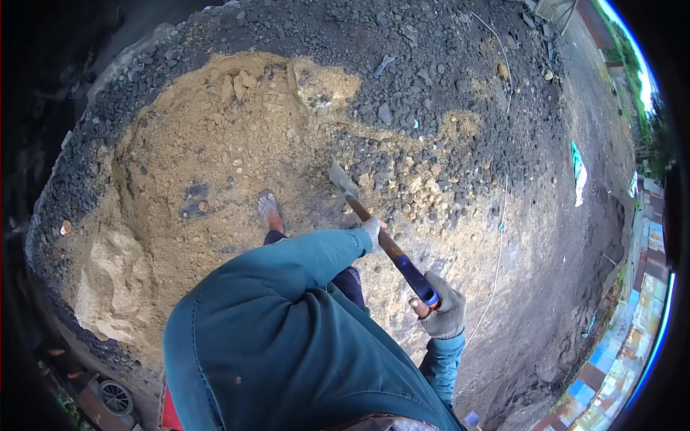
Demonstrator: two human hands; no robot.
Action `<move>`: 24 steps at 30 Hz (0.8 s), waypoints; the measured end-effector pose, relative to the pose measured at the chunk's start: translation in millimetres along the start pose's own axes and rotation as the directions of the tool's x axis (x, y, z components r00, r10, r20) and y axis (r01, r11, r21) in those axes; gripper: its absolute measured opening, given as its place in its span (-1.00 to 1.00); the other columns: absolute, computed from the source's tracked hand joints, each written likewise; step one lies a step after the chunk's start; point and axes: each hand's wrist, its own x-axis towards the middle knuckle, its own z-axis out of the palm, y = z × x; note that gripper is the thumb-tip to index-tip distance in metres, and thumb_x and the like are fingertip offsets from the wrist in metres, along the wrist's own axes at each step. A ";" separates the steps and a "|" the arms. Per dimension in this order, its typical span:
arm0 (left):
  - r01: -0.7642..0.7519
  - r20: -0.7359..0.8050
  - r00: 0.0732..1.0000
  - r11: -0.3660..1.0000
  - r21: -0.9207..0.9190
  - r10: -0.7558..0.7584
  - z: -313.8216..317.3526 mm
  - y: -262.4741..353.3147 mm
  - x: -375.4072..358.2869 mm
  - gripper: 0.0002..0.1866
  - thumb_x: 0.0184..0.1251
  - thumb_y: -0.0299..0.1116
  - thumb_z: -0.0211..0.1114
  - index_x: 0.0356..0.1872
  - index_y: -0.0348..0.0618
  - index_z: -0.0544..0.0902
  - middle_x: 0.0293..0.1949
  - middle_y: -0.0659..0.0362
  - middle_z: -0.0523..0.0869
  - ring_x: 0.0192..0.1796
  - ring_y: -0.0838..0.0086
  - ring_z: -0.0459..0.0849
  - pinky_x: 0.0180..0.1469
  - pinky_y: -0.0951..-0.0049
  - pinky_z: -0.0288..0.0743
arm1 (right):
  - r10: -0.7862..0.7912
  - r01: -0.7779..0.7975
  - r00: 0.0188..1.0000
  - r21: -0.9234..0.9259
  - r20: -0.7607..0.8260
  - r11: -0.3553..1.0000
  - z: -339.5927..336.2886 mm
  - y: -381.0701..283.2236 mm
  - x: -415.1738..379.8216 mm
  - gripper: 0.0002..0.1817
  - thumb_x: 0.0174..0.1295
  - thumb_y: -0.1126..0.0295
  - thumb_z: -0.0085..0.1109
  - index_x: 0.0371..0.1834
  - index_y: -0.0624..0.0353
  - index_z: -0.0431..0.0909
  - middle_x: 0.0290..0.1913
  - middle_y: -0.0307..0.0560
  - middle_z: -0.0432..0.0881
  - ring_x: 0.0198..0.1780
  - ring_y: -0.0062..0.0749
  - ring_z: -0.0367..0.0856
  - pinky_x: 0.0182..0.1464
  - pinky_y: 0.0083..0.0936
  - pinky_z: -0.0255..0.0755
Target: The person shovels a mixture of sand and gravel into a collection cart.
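Note:
A shovel [392,249] slants across the middle, its metal blade [343,179] at the upper left end against the dirt beside dark stones. My left hand [372,233], gloved, wraps round the wooden shaft not far above the blade. Around the blue and orange handle end of the shovel, my right hand [440,307] is closed in a grey glove with a bare thumb showing. Light stones mixed with dark lumps [424,183] lie just right of the blade.
My sandalled foot [269,208] stands on brown dirt left of the blade. Black gravel [402,43] spreads across the top. A thin cord [501,244] runs down the right side. A wheel [115,396] is at the lower left, and patchwork sheets [618,352] border the right.

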 end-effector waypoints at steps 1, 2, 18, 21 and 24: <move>0.045 0.049 0.998 0.997 -0.060 -0.042 16.8 -3.9 -13.5 -0.79 0.17 -0.39 0.18 -0.18 -0.10 0.41 -0.36 0.06 0.46 -0.39 0.13 0.53 -0.25 -0.02 0.50 | -0.116 0.118 0.988 -0.012 0.098 0.993 -26.6 -7.0 2.5 -0.39 0.10 -0.19 0.31 -0.20 0.24 0.66 -0.47 0.02 0.65 -0.42 -0.12 0.70 -0.32 -0.36 0.54; 0.035 0.015 0.999 0.999 -0.040 -0.034 32.8 2.0 -32.9 -0.81 0.18 -0.37 0.17 -0.21 -0.10 0.41 -0.38 0.07 0.47 -0.42 0.14 0.52 -0.27 -0.01 0.50 | -0.212 0.226 0.966 -0.090 0.148 0.970 -47.6 -15.1 3.6 -0.34 0.14 -0.33 0.13 -0.40 0.17 0.65 -0.60 -0.06 0.56 -0.54 -0.13 0.61 -0.42 -0.31 0.46; 0.071 0.538 0.810 0.871 -0.486 0.235 240.0 54.0 -207.5 -0.81 0.22 -0.34 0.27 -0.36 -0.05 0.39 -0.54 0.22 0.43 -0.47 0.30 0.49 -0.10 0.10 0.49 | 0.184 -0.090 0.940 0.309 -0.289 0.947 -192.3 -56.4 57.8 -0.27 0.09 0.26 0.34 0.32 0.34 0.35 -0.50 -0.21 0.57 -0.64 -0.66 0.45 -0.59 -0.71 0.35; 0.065 0.558 0.779 0.849 -0.524 0.285 207.4 145.0 -160.4 -0.85 0.22 -0.39 0.21 -0.39 -0.07 0.37 -0.59 0.23 0.41 -0.49 0.33 0.47 -0.23 0.20 0.46 | 0.143 -0.123 0.985 0.190 -0.099 0.974 -106.3 -94.0 140.5 -0.35 0.12 0.23 0.35 0.25 0.36 0.43 -0.47 -0.22 0.58 -0.52 -0.68 0.50 -0.50 -0.68 0.34; -0.280 0.414 0.784 0.859 -0.429 0.463 83.1 272.2 -38.0 -0.85 0.14 -0.42 0.18 -0.46 -0.07 0.35 -0.63 0.21 0.38 -0.57 0.32 0.42 -0.41 0.24 0.41 | -0.206 0.221 0.975 0.231 -0.089 0.948 74.9 -40.4 208.5 -0.47 0.19 0.45 0.22 0.22 0.43 0.38 -0.26 -0.07 0.68 -0.30 -0.48 0.62 -0.22 -0.59 0.50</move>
